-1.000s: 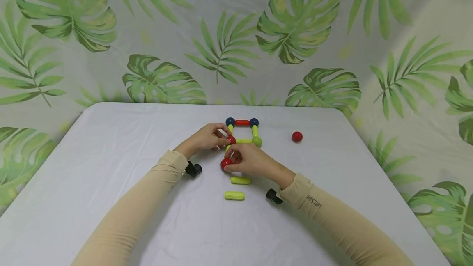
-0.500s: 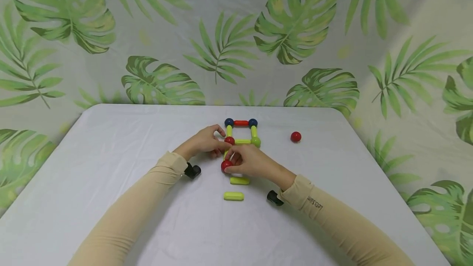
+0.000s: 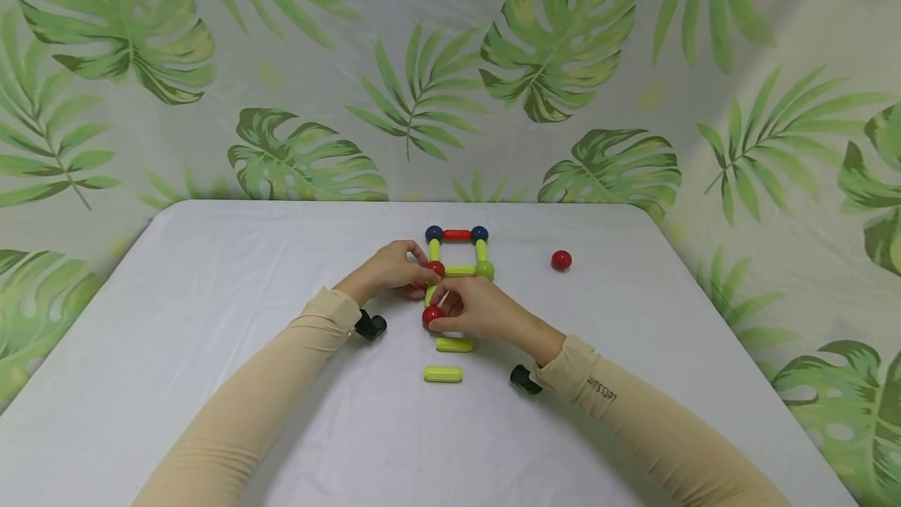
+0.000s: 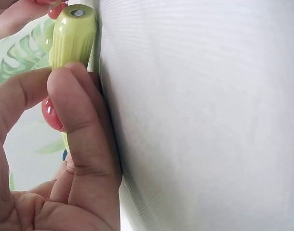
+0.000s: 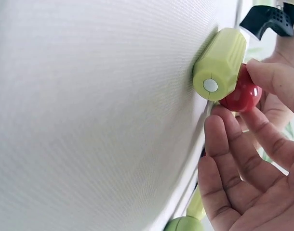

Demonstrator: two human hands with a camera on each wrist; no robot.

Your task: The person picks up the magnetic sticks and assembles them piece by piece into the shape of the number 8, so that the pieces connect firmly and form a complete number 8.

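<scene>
My left hand (image 3: 397, 268) pinches a yellow-green magnetic rod (image 4: 72, 43) beside the red ball (image 4: 51, 114) at the frame's near left corner. That rod's end, with a metal disc, faces the left wrist camera. Between thumb and index finger my right hand (image 3: 482, 306) holds another red ball (image 5: 242, 90), close to the rod's near end; whether they touch is unclear. Beyond the left hand lies a flat square frame: two dark blue balls (image 3: 434, 235), a red rod (image 3: 457, 235), yellow-green rods (image 3: 461, 271) and a green ball (image 3: 484, 269).
Two loose yellow-green rods, a nearer rod (image 3: 443, 374) and a farther rod (image 3: 454, 345), lie in front of the right hand. A single red ball (image 3: 561, 260) sits to the right on the white table (image 3: 598, 413). A leaf-print cloth (image 3: 415, 84) hangs behind.
The left fingers have slid from the corner red ball slightly nearer, onto the rod beside it. The right hand keeps its red ball in almost the same spot.
</scene>
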